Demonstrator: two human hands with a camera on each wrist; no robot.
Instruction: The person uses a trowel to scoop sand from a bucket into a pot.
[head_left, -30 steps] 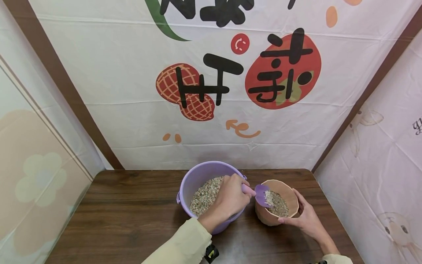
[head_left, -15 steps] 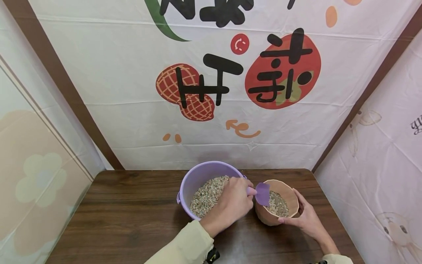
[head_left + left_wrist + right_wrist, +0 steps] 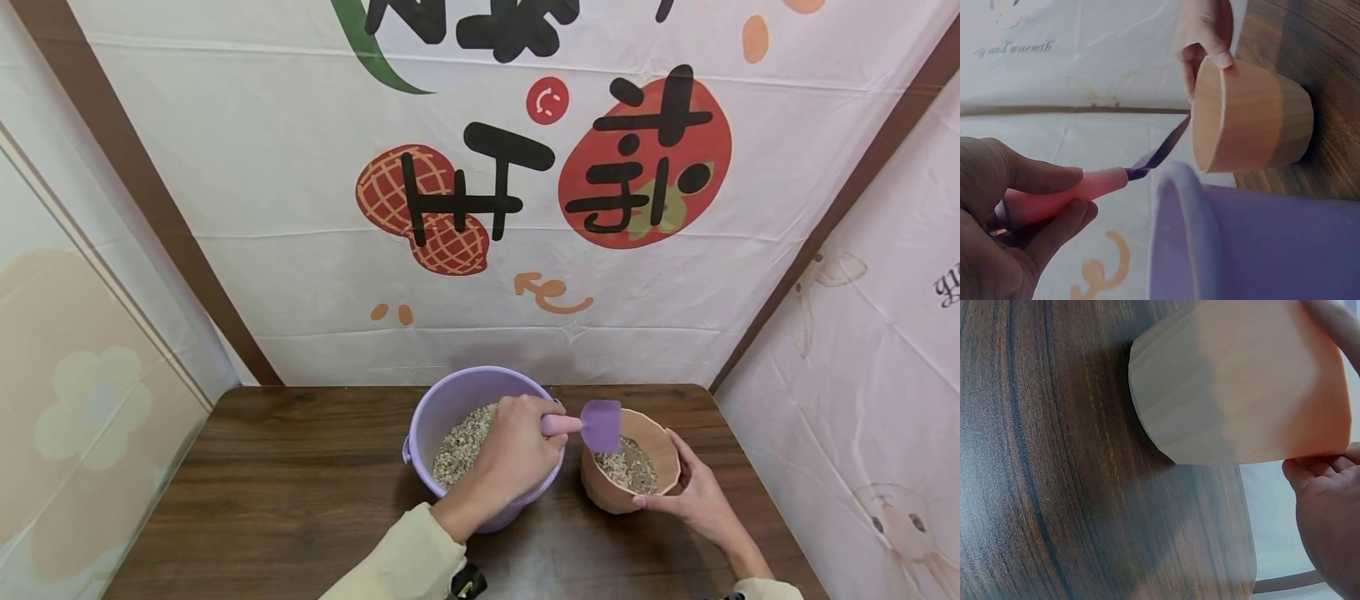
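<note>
My left hand (image 3: 517,442) holds a small shovel by its pink handle (image 3: 1100,182), reaching across the bucket's right rim. The shovel's purple blade (image 3: 602,427) overlaps the pot's left rim in the head view, with no grains showing on it. My right hand (image 3: 705,500) grips the rim of the peach-coloured flowerpot (image 3: 609,493) from the right, thumb at the near side. Gritty brown and pale gravel (image 3: 633,468) lies in the pot. The lilac bucket (image 3: 435,408) left of the pot contains more mixed gravel (image 3: 461,450), partly hidden by my left hand.
Bucket and pot stand close together on a dark wood-grain table (image 3: 300,475). A printed white cloth (image 3: 300,250) hangs right behind the table's far edge. More cloth (image 3: 885,392) hangs along the right side.
The blade, which carried pale grains over the pot a second ago, has tipped and now looks bare. My left hand has shifted slightly left and the blade sits farther back; my right hand stays put.
</note>
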